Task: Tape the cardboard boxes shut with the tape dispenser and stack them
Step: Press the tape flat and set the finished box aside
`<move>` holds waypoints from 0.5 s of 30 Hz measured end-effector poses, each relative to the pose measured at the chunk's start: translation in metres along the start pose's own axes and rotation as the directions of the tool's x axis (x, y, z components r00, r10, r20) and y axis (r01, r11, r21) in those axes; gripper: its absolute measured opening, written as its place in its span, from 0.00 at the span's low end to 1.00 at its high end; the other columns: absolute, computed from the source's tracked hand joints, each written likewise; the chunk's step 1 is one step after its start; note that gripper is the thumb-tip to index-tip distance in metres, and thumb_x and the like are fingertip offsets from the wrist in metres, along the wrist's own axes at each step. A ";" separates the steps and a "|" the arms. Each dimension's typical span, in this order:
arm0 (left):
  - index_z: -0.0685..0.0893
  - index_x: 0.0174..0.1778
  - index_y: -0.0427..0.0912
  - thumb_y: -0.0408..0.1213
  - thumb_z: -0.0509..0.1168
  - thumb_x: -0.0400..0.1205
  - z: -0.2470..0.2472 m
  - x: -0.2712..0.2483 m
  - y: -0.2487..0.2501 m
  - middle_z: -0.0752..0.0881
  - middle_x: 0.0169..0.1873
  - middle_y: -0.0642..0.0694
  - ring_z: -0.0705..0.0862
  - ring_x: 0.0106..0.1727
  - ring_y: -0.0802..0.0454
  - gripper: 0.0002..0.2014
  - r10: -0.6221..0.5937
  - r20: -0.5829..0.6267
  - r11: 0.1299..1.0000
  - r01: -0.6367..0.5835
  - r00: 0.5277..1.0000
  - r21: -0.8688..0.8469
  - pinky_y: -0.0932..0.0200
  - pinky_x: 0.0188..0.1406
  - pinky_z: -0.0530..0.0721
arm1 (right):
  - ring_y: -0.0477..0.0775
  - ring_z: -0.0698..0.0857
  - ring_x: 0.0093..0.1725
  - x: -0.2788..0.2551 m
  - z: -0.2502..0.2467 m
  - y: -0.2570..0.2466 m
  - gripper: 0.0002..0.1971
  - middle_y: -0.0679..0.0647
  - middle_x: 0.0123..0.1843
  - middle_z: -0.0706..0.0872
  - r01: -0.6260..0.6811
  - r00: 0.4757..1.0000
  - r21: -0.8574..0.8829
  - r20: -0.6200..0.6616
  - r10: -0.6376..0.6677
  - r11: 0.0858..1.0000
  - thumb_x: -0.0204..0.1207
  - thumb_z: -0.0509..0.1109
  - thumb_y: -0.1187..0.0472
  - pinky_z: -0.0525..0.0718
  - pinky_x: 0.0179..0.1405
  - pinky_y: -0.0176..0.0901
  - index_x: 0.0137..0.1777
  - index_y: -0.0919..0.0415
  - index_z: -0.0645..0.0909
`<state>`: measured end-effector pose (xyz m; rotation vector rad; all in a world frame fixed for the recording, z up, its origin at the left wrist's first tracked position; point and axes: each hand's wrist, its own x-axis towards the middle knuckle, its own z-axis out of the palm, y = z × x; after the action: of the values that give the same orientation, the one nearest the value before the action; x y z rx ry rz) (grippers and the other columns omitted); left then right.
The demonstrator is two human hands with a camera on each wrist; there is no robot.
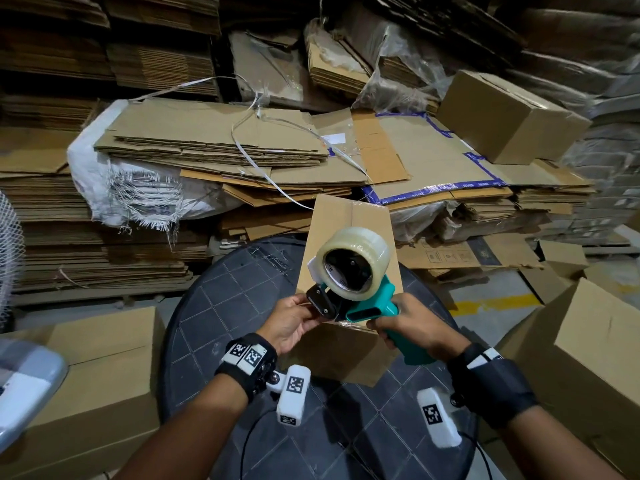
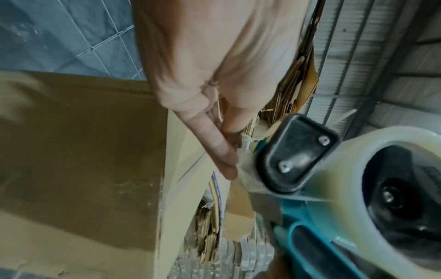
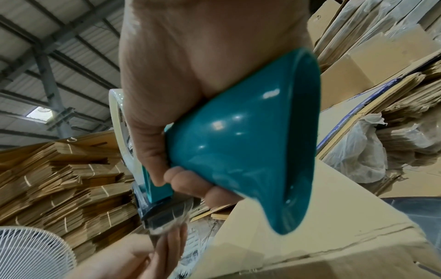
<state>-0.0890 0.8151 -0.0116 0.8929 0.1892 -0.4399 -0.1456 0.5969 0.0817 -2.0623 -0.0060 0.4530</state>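
Note:
A long cardboard box [image 1: 346,220] lies on the round black table [image 1: 225,306] with its top flaps folded shut. Just above its near end is a teal tape dispenser [image 1: 370,306] carrying a clear tape roll [image 1: 353,258]. My right hand [image 1: 384,329] grips the dispenser's handle [image 3: 238,141]. My left hand [image 1: 311,311] is at the black front end [image 2: 296,154], where thumb and fingers [image 2: 222,151] pinch the free end of the tape [image 2: 243,173]. The same box [image 2: 83,151] fills the lower left of the left wrist view.
A closed box [image 1: 512,116] sits on the flat cardboard piles [image 1: 214,147] behind the table. More boxes stand on the floor at the left [image 1: 104,368] and right [image 1: 588,358]. A white fan [image 1: 8,254] is at the left edge.

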 end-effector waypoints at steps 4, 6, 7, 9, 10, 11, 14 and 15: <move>0.82 0.51 0.27 0.08 0.57 0.80 -0.021 0.002 0.013 0.88 0.45 0.30 0.91 0.38 0.44 0.14 0.052 -0.111 0.998 -0.047 0.992 0.048 0.59 0.33 0.90 | 0.55 0.84 0.32 -0.002 0.000 0.008 0.03 0.55 0.33 0.86 0.030 1.000 0.016 0.005 -0.030 0.999 0.76 0.73 0.70 0.82 0.32 0.47 0.46 0.67 0.81; 0.84 0.56 0.29 0.11 0.61 0.80 -0.042 0.001 0.019 0.87 0.53 0.29 0.92 0.44 0.42 0.14 0.072 -0.135 0.995 -0.062 0.988 0.077 0.59 0.38 0.91 | 0.55 0.84 0.32 -0.006 -0.006 0.011 0.07 0.54 0.33 0.86 0.035 0.999 0.003 0.012 -0.035 0.999 0.72 0.74 0.65 0.83 0.33 0.47 0.46 0.67 0.82; 0.84 0.59 0.30 0.12 0.62 0.80 -0.051 0.000 0.021 0.87 0.56 0.28 0.91 0.48 0.41 0.15 0.074 -0.123 0.993 -0.062 0.990 0.101 0.58 0.41 0.91 | 0.53 0.85 0.32 -0.007 -0.009 0.013 0.09 0.53 0.32 0.87 0.033 0.999 -0.028 0.018 -0.032 0.999 0.69 0.74 0.62 0.83 0.34 0.47 0.45 0.66 0.82; 0.84 0.63 0.30 0.15 0.63 0.82 -0.060 -0.001 0.021 0.86 0.57 0.27 0.89 0.51 0.40 0.15 0.051 -0.073 0.993 -0.043 0.996 0.108 0.57 0.45 0.92 | 0.52 0.86 0.33 -0.006 -0.012 0.017 0.08 0.53 0.34 0.88 0.024 0.999 -0.112 0.026 -0.021 0.993 0.71 0.75 0.62 0.85 0.35 0.45 0.46 0.65 0.83; 0.84 0.63 0.29 0.17 0.62 0.83 -0.062 -0.001 0.020 0.86 0.56 0.26 0.89 0.50 0.41 0.14 0.042 -0.052 0.995 -0.037 0.998 0.091 0.58 0.46 0.91 | 0.52 0.87 0.34 -0.004 -0.012 0.019 0.06 0.53 0.36 0.89 0.015 1.000 -0.149 0.027 -0.011 0.989 0.74 0.75 0.64 0.86 0.36 0.45 0.48 0.65 0.84; 0.84 0.61 0.29 0.19 0.62 0.84 -0.062 -0.001 0.018 0.86 0.54 0.27 0.88 0.48 0.42 0.13 0.040 -0.038 0.997 -0.037 0.998 0.073 0.58 0.45 0.91 | 0.52 0.87 0.35 -0.001 -0.012 0.021 0.05 0.54 0.39 0.89 0.008 1.000 -0.178 0.025 -0.003 0.984 0.75 0.75 0.65 0.87 0.37 0.44 0.50 0.64 0.84; 0.84 0.53 0.31 0.28 0.65 0.84 -0.060 -0.001 0.013 0.87 0.44 0.34 0.88 0.40 0.44 0.05 0.078 -0.058 0.991 -0.071 0.995 0.112 0.59 0.39 0.89 | 0.49 0.87 0.34 0.006 -0.010 0.023 0.04 0.53 0.37 0.89 0.005 1.000 -0.251 0.013 -0.002 0.968 0.75 0.75 0.67 0.86 0.35 0.41 0.48 0.63 0.84; 0.84 0.51 0.32 0.27 0.69 0.83 -0.059 0.001 0.011 0.88 0.41 0.35 0.88 0.36 0.45 0.03 0.113 -0.090 0.980 -0.096 0.990 0.175 0.60 0.36 0.89 | 0.49 0.87 0.33 0.008 -0.010 0.023 0.03 0.52 0.35 0.89 0.013 1.000 -0.271 0.013 -0.010 0.962 0.75 0.75 0.68 0.86 0.34 0.41 0.46 0.62 0.84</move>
<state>-0.0822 0.8678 -0.0406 1.0883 0.1968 -0.3172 -0.1392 0.5785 0.0645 -2.3274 -0.0916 0.4782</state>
